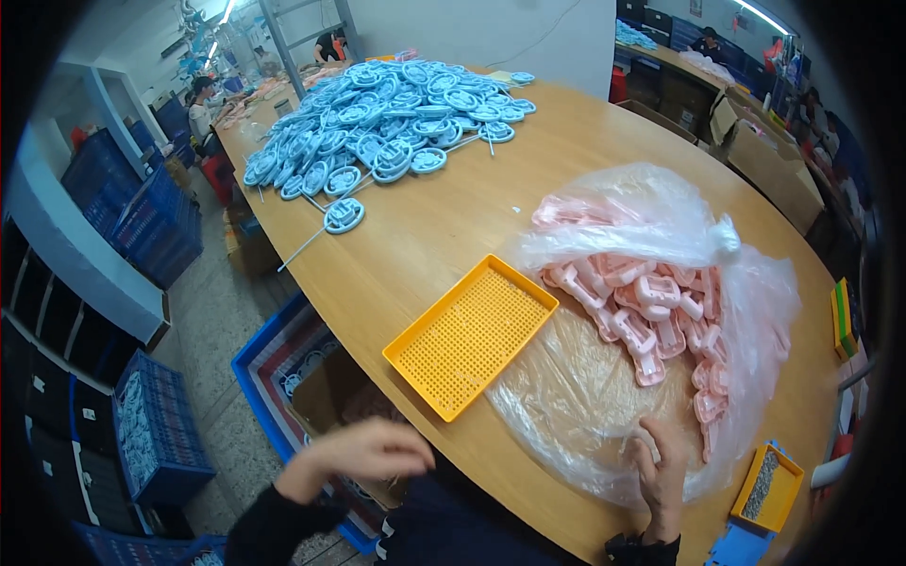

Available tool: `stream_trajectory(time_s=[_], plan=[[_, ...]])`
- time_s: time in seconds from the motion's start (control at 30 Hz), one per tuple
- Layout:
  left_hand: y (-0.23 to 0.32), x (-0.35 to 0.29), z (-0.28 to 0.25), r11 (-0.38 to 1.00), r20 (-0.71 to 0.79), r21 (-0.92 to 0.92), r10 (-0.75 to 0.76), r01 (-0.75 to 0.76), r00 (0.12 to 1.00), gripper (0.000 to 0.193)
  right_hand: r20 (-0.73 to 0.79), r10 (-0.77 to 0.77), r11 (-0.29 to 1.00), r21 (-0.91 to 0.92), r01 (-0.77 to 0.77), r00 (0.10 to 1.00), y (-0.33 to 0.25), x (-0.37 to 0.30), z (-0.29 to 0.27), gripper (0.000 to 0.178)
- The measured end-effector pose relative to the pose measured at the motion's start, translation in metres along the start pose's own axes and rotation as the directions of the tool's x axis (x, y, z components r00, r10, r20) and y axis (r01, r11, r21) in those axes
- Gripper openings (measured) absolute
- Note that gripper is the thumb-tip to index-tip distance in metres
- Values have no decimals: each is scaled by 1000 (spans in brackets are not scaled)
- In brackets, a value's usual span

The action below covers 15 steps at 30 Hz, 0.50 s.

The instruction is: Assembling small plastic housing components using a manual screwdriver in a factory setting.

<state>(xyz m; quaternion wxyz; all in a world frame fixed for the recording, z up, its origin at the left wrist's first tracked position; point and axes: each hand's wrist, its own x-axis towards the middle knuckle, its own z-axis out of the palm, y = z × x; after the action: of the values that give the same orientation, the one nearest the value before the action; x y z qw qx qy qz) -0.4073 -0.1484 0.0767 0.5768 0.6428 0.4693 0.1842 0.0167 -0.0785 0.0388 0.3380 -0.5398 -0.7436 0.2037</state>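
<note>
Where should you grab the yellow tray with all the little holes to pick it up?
Probably by the raised rim of the yellow tray, taking grip on the corner nearest the person, coming from the table's near edge. That corner sits free on the wooden table, while its right side touches the clear plastic sheet. The right hand rests on that sheet and the left hand is off the table.

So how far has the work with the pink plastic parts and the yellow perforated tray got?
Barely begun. The yellow perforated tray lies empty. The pink plastic parts sit heaped on their clear plastic bag, where the right hand rests; the left hand hangs off-table, empty. Everything remains.
</note>
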Motion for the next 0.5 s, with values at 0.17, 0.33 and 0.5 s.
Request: stream_trajectory(time_s=[0.17, 0.33, 0.5], plan=[[-14, 134, -141, 957, -634, 282, 128, 74, 763, 32, -30, -83, 995, 51, 84, 996, -15, 11, 17, 23], [-50, 240, -212, 799, -711, 544, 277, 255, 647, 31, -20, -47, 991, 126, 50, 999, -11, 16, 30, 17], [-58, 267, -216, 555, -649, 694, 208, 459, 731, 23, -14, -45, 988, 150, 46, 999, -4, 25, 36, 15]])
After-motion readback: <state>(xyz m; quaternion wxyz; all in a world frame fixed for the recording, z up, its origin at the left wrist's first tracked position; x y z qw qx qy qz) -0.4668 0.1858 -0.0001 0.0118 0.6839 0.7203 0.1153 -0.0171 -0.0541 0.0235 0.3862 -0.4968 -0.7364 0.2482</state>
